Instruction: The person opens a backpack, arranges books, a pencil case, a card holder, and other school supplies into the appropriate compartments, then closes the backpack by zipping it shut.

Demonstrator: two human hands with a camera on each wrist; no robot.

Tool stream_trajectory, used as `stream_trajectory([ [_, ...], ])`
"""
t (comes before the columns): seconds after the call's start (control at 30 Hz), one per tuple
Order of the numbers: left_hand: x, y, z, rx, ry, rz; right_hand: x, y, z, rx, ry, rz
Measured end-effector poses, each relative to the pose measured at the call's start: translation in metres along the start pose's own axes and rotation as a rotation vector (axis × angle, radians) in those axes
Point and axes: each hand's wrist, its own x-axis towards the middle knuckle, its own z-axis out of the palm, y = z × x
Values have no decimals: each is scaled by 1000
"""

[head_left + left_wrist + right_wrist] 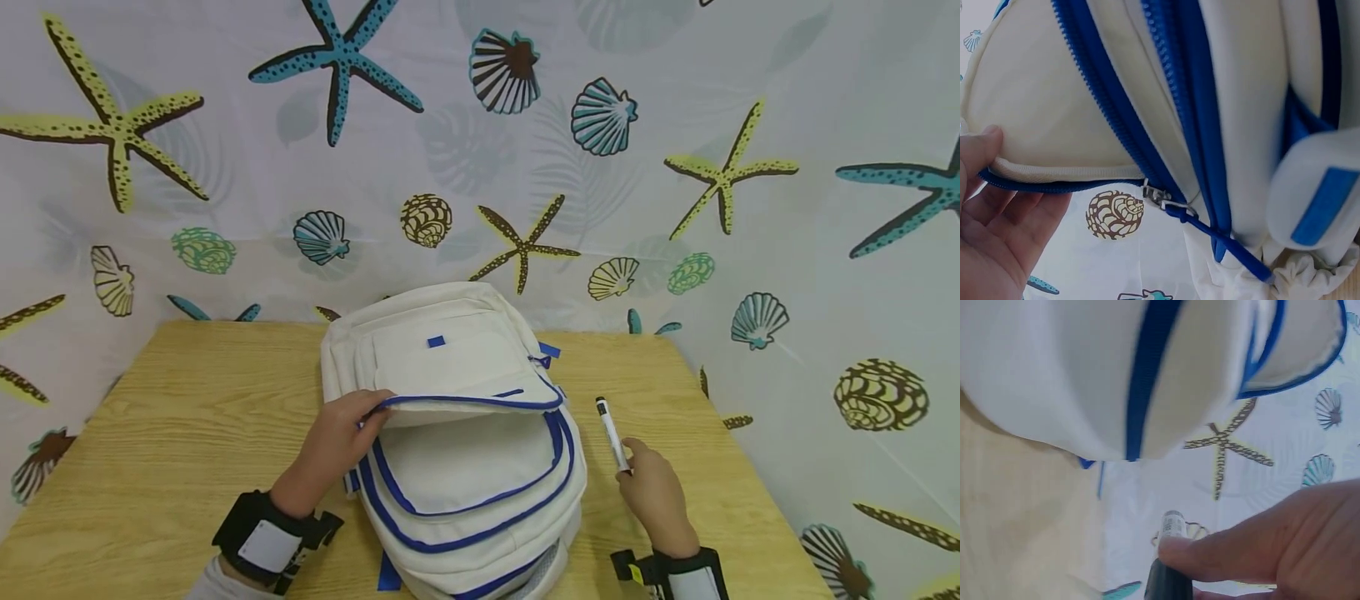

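A white backpack [465, 492] with blue zippers lies in the middle of the wooden table. My left hand [341, 437] pinches the blue-zippered edge of its front pocket flap [457, 367] and holds it up, so the pocket gapes. In the left wrist view the thumb presses on the flap's lining, with fingers behind it, and a zipper pull [1225, 240] hangs near the corner. To the right of the bag, my right hand [656, 492] grips a white marker [612, 433] with dark ends. The thumb lies along it in the right wrist view.
The wooden table [217, 425] extends on both sides of the backpack. Behind it and along the right hangs a white cloth [375, 175] printed with starfish and shells. A blue strap end [388, 575] pokes out under the bag's front left.
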Motion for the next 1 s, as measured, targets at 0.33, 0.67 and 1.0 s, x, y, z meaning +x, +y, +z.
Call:
stream_trajectory([
  [0.33, 4, 4, -2, -17, 46, -39, -18, -20, -32, -38, -22, 6],
  [0.67, 11, 5, -6, -19, 84, -21, -35, -54, -47, -70, -117, -103],
  [1.0, 13, 7, -7, -27, 72, -33, -19, -89, -35, -145, -145, -228],
])
